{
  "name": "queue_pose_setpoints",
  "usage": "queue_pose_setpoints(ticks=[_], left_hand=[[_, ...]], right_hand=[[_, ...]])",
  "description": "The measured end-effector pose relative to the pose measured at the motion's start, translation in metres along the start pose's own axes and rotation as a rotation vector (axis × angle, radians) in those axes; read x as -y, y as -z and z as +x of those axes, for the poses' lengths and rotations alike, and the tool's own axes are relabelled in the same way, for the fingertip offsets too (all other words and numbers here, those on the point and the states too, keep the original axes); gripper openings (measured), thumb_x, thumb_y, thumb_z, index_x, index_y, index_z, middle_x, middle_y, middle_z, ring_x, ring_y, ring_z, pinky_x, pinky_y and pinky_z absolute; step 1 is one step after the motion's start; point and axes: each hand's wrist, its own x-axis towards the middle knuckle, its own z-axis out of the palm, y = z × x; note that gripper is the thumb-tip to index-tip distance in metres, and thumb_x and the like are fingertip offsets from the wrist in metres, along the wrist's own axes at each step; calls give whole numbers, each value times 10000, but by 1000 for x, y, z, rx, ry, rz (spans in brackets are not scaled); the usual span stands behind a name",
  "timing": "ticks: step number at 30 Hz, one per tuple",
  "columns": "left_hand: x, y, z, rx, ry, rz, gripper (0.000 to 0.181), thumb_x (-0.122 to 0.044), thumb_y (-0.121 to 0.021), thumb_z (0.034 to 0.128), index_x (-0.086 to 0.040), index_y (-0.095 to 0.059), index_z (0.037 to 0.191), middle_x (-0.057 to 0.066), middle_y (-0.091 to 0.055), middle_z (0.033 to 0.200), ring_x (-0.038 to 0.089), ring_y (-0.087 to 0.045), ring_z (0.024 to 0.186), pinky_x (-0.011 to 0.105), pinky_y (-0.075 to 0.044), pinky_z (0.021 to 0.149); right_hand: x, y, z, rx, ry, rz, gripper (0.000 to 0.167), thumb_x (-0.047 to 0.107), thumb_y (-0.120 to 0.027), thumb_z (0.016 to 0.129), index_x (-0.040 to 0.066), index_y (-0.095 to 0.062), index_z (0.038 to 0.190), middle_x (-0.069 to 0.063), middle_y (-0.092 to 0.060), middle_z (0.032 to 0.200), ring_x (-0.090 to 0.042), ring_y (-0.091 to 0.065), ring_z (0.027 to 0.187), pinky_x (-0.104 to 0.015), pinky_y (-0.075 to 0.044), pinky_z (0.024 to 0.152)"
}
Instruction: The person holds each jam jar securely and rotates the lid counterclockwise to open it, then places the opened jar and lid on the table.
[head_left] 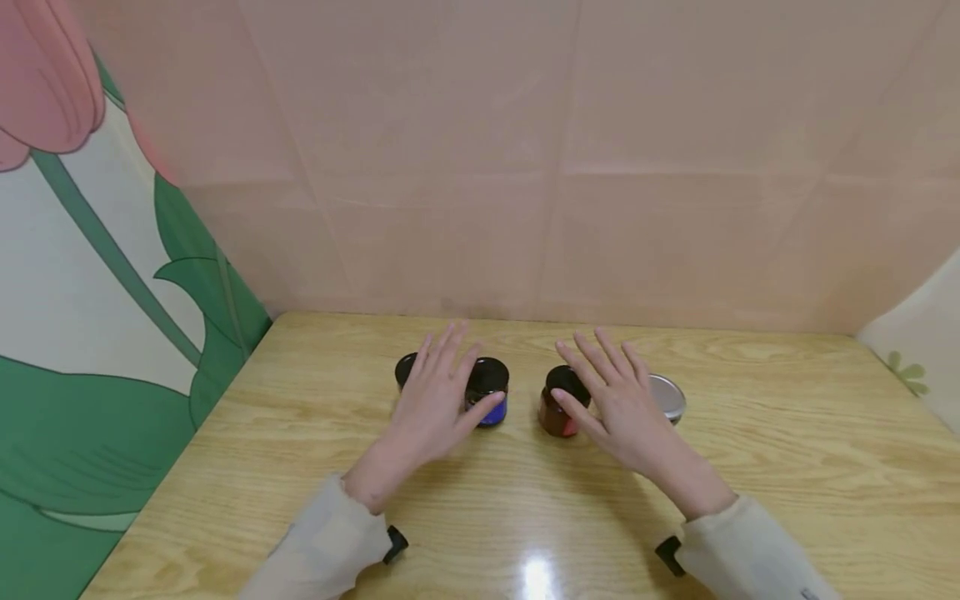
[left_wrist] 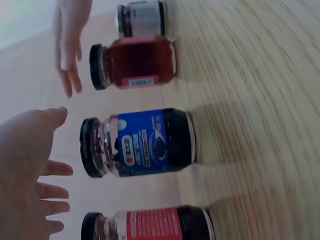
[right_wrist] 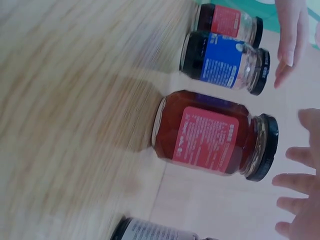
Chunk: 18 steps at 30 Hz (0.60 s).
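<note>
Four glass jars stand upright in a row beneath my hands. My left hand (head_left: 431, 408), fingers straight and spread, hovers above the left pair: a black-lidded jar (head_left: 406, 365), partly covered by the hand, with a red label (left_wrist: 152, 224), and a jar with a blue label (left_wrist: 142, 142). Over the right pair is my right hand (head_left: 632, 414), also spread. Under its thumb side stands a jar of reddish-brown contents (right_wrist: 210, 134) with a pink-red label; beyond its outer edge shows a silver-lidded jar (head_left: 667, 397) with a pale label. Both wrist views show gaps between hands and lids.
The jars stand toward the back of a light wood-grain table (head_left: 480, 517). A pinkish-beige sheet (head_left: 525, 167) hangs behind it. On the left is a panel printed with green leaves (head_left: 82, 433) and a pink flower. Black straps (head_left: 395, 545) circle the sleeves.
</note>
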Motion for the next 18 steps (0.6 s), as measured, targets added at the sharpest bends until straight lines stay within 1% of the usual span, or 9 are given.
queue_pose_setpoints(ticks=[4, 8, 10, 15, 18], left_hand=[[8, 4, -4, -82, -17, -47, 613, -485, -511, 955, -32, -493, 1368, 163, -329, 1520, 309, -300, 1411, 471, -181, 1182], [18, 6, -10, -149, -7, -93, 537, -386, -623, 912, -29, -532, 1304, 162, -416, 1451, 335, -384, 1346, 475, -256, 1154], [23, 6, -12, -161, 2, -107, 549, -357, -661, 888, -22, -527, 1301, 170, -430, 1434, 351, -397, 1334, 483, -272, 1145], [33, 5, -18, -181, 21, -96, 637, -312, -732, 833, 15, -492, 1324, 202, -452, 1404, 373, -426, 1305, 490, -304, 1125], [37, 4, -20, -183, 60, -109, 734, -316, -761, 805, 28, -440, 1369, 228, -444, 1404, 384, -434, 1295, 488, -330, 1111]], right_hand=[[3, 0, 0, -80, 42, 37, 494, 321, -589, 944, 77, -520, 1367, -173, -479, 1428, -370, -302, 1401, -563, -188, 1118], [6, 1, -1, -138, 83, 49, 442, 274, -619, 925, 48, -573, 1302, -176, -539, 1366, -384, -389, 1340, -551, -229, 1109], [6, 1, -2, -155, 99, 57, 425, 258, -626, 920, 38, -585, 1281, -181, -548, 1355, -385, -405, 1325, -549, -245, 1102], [6, 1, -4, -177, 123, 62, 395, 245, -636, 913, 21, -612, 1238, -183, -553, 1348, -382, -420, 1314, -572, -287, 1066], [7, 2, -5, -185, 131, 58, 370, 245, -640, 911, 17, -635, 1203, -178, -558, 1346, -381, -436, 1302, -582, -310, 1049]])
